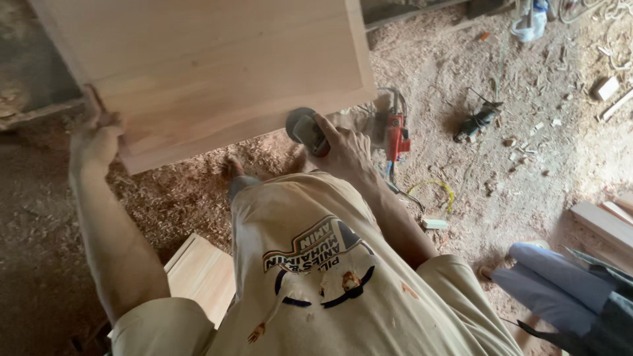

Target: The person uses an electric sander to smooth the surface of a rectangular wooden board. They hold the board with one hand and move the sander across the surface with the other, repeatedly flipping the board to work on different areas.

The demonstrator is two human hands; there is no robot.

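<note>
From the head camera I look straight down my own shirt front to a floor (527, 171) thick with sawdust and shavings. My left hand (95, 142) is clenched on the lower left corner of a pale wooden panel (211, 66) that fills the upper left of the frame and tilts up off the ground. My right hand (346, 148) is wrapped around a small grinder (304, 128), its disc at the panel's lower edge near centre frame; I cannot tell from here whether the disc is touching the wood.

The panel face looks smooth and evenly coloured, so I judge the surface work mostly done, with the lower edge left. A red power tool (397, 135) lies just right of my hand, a dark one (476, 120) further right, a second board (201, 273) at lower left, and another person's sleeve (554, 287) at lower right.
</note>
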